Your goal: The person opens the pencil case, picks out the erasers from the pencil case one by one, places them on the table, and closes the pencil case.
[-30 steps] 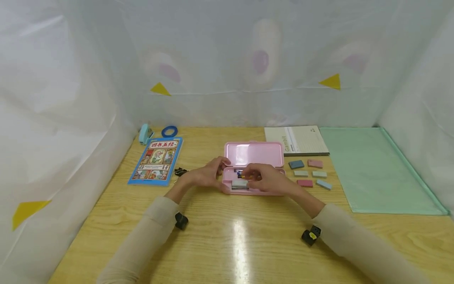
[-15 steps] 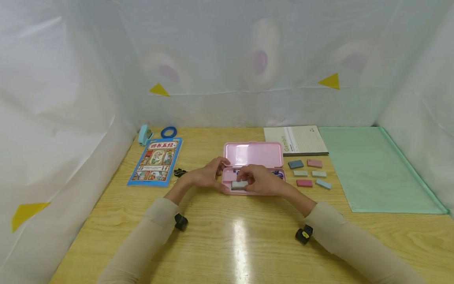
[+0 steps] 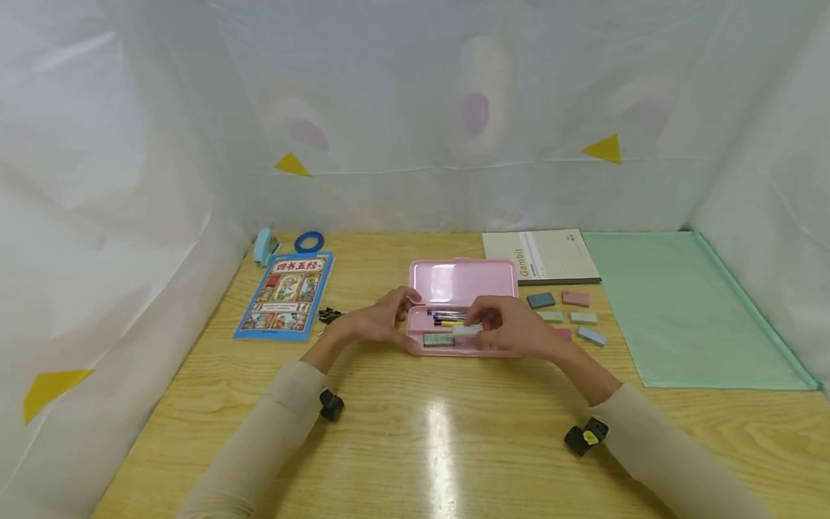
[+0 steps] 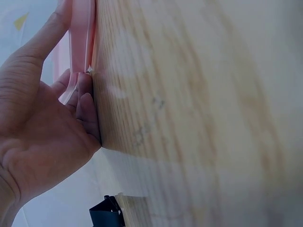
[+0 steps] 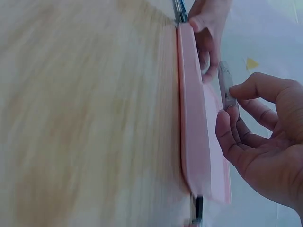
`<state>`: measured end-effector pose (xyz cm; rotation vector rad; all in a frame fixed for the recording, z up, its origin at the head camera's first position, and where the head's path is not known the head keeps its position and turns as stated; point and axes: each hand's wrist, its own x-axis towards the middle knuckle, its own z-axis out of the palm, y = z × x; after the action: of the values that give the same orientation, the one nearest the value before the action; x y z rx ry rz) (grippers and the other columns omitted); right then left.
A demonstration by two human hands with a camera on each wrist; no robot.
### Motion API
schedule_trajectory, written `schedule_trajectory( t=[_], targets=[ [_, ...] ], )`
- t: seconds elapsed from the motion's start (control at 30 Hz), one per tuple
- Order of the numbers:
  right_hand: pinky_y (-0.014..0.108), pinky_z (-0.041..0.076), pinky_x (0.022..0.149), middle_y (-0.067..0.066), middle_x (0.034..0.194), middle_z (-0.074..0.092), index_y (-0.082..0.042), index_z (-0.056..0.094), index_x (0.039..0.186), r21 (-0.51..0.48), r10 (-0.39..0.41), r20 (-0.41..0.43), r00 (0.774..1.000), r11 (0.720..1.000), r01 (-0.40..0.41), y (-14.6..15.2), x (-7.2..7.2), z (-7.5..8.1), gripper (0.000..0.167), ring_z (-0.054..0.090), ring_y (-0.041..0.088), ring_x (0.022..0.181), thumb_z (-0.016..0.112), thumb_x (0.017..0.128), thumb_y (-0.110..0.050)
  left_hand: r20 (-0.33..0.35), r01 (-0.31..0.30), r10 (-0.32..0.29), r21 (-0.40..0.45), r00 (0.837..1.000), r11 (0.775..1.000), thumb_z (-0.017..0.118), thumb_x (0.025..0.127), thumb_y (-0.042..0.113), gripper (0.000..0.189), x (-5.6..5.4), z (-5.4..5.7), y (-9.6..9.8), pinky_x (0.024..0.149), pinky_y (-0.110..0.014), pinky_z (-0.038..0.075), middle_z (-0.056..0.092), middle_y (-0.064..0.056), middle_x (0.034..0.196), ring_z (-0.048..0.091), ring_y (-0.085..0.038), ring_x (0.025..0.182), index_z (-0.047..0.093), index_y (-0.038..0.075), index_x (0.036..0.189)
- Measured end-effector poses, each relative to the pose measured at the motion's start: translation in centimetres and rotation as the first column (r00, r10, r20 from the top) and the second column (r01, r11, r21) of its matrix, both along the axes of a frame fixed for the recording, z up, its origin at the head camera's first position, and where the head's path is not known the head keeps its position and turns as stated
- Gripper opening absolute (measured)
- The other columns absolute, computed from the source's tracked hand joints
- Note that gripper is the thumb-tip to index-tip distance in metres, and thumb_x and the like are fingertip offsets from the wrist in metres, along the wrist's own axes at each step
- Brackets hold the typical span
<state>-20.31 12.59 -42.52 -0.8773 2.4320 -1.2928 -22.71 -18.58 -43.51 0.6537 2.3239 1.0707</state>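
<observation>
A pink pencil case (image 3: 462, 282) lies with its lid up in the middle of the table. My left hand (image 3: 376, 321) holds its left end, thumb at the front edge and fingers by the hinge; the left wrist view shows the thumb (image 4: 45, 35) against the pink wall. Between thumb and fingers, my right hand (image 3: 519, 328) pinches a pale grey eraser (image 5: 226, 85) above the case. A greenish eraser (image 3: 439, 339) sits in the front left of the case, behind it several pens (image 3: 446, 315) and a yellow one. The right hand hides the case's right part.
Several coloured erasers (image 3: 576, 298) lie right of the case, before a Gambit notebook (image 3: 558, 256). A green translucent sheet (image 3: 694, 310) lies far right. On the left are a blue-edged book (image 3: 285, 295), stapler (image 3: 264, 246), blue tape roll (image 3: 309, 241) and black binder clips (image 3: 329, 314).
My right hand reached left to the erasers in the case, then lifted the pale grey one up and rightward. A greenish eraser now shows there. The left hand stays put.
</observation>
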Motion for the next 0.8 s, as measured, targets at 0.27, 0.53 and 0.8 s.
schedule_trajectory(
  t=[0.27, 0.53, 0.8],
  targets=[
    [0.028, 0.049, 0.069, 0.006, 0.103, 0.068, -0.014, 0.072, 0.107, 0.014, -0.099, 0.044, 0.994, 0.995, 0.099, 5.1, 0.4, -0.4, 0.022, 0.058, 0.021, 0.084, 0.078, 0.088, -0.003, -0.011, 0.001, -0.001, -0.008, 1.000, 1.000, 0.092, 0.080, 0.027, 0.091, -0.1, -0.3, -0.2, 0.105, -0.037, 0.039, 0.044, -0.010, 0.129, 0.042, -0.023, 0.117, 0.033, 0.011, 0.147],
    [0.027, 0.051, 0.075, 0.008, 0.106, 0.065, -0.011, 0.073, 0.109, 0.069, -0.161, -0.017, 0.987, 0.984, 0.162, 9.6, 1.5, 0.0, 0.019, 0.061, 0.017, 0.088, 0.078, 0.091, -0.005, -0.012, 0.000, -0.001, -0.006, 1.000, 1.000, 0.092, 0.079, 0.026, 0.091, 0.0, -0.2, -0.1, 0.104, -0.036, 0.040, 0.044, -0.010, 0.129, 0.042, -0.023, 0.117, 0.033, 0.010, 0.147],
    [0.026, 0.049, 0.071, 0.015, 0.118, 0.066, -0.007, 0.072, 0.110, 0.111, -0.178, -0.058, 0.982, 0.977, 0.183, 12.4, 2.3, -0.3, 0.022, 0.057, 0.011, 0.083, 0.075, 0.090, 0.002, -0.006, 0.002, -0.002, 0.008, 1.000, 1.000, 0.091, 0.080, 0.023, 0.088, 0.0, -0.2, -0.1, 0.100, -0.035, 0.040, 0.046, -0.010, 0.126, 0.043, -0.022, 0.113, 0.034, 0.010, 0.146]
  ],
)
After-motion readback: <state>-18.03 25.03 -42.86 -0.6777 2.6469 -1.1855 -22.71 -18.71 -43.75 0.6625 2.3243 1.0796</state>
